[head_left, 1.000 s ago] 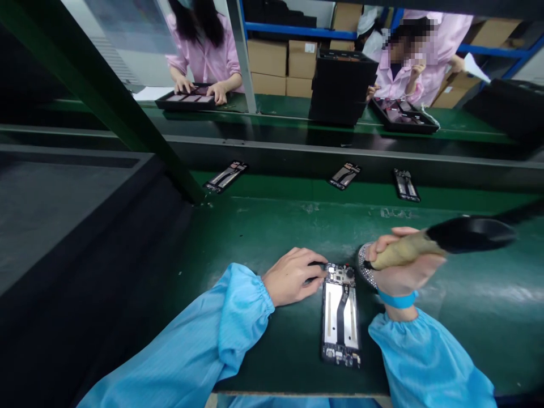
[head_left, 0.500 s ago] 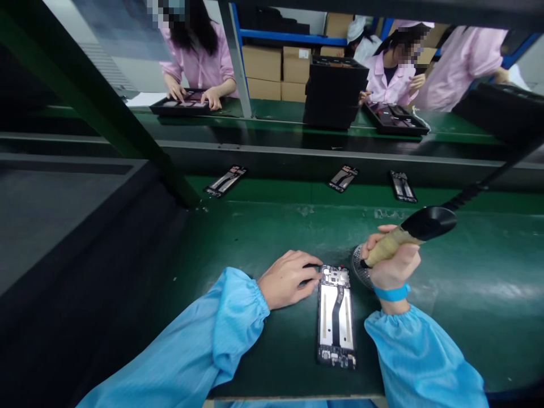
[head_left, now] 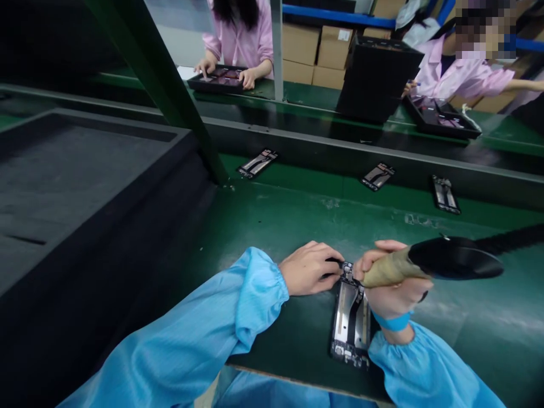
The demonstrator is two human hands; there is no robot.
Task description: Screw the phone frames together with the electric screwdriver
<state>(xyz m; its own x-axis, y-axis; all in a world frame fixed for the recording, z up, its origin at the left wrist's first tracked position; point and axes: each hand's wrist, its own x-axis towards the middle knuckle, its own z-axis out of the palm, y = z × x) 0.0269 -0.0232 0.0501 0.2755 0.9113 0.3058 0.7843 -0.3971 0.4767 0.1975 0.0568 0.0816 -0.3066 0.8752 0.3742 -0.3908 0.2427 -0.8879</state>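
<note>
On the green bench mat [head_left: 272, 226] before me, my left hand [head_left: 312, 269] presses curled fingertips on the top edge of the open phone frame [head_left: 352, 320], pinning it flat. It looks light, thin, fragile; I'd touch edges only. My right hand [head_left: 393, 283] is clenched around the electric screwdriver [head_left: 429, 263] above it.

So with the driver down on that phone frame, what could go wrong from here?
The right hand holds the electric screwdriver tilted over the phone frame; its tip might slip onto the board. The left hand pins only the top corner, so the frame could twist. The frame also lies near the bench edge.
</note>
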